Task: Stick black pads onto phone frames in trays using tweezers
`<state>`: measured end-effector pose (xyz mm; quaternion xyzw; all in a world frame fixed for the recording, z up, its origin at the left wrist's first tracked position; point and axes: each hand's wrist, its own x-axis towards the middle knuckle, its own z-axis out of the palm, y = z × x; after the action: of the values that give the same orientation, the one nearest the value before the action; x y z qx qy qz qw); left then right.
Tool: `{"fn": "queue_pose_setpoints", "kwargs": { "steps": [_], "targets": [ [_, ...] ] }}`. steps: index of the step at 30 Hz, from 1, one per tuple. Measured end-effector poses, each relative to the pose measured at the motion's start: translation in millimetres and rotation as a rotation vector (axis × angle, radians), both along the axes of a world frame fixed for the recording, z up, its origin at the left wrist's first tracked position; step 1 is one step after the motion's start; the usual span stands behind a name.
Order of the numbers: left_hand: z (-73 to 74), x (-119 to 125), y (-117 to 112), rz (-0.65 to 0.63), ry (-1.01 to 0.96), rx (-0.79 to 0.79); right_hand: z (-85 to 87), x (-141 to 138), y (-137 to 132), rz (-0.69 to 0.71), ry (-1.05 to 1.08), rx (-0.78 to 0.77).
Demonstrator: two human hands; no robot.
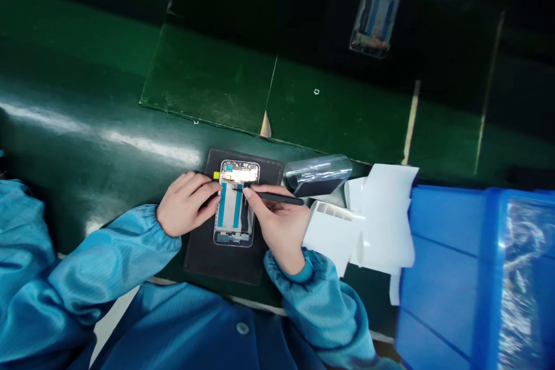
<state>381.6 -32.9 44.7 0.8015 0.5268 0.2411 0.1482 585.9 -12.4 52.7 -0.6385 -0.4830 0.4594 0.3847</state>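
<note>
A smartphone frame [234,203] lies face up on a black work mat [208,260], with blue strips down its middle and a bright label near the top. My left hand [186,203] grips the frame's left edge with the fingertips. My right hand [277,219] is shut on slim black tweezers [277,198], whose tip reaches the frame's upper middle. Fingers partly hide the frame's sides. A small yellow tag [215,175] sits just beyond the frame's upper left corner.
To the right of the mat stand a clear plastic pouch [318,176] and white formed sheets [381,214]. A blue plastic bin [446,254] holding clear film fills the right side. Beyond the mat, a green bench surface [208,75] stretches away.
</note>
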Motion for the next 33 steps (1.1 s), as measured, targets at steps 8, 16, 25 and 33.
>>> {"fn": "queue_pose_setpoints", "kwargs": {
  "steps": [8, 16, 25, 33],
  "targets": [
    [-1.7, -2.5, -3.3, -0.06, 0.21, 0.034, -2.3, -0.6, -0.5, 0.012, -0.012, 0.006],
    [7.5, 5.0, -4.3, -0.093, 0.338, 0.074, 11.4, 7.2, 2.2, -0.039, 0.085, -0.037],
    [15.5, -6.6, 4.2, -0.165, 0.294, -0.046, 30.0, 25.6, -0.1, -0.061, 0.048, 0.019],
    [19.8, -13.3, 3.9, -0.218, 0.37, -0.038, 34.1, 47.7, -4.4, -0.106, 0.04, 0.028]
  ]
}}
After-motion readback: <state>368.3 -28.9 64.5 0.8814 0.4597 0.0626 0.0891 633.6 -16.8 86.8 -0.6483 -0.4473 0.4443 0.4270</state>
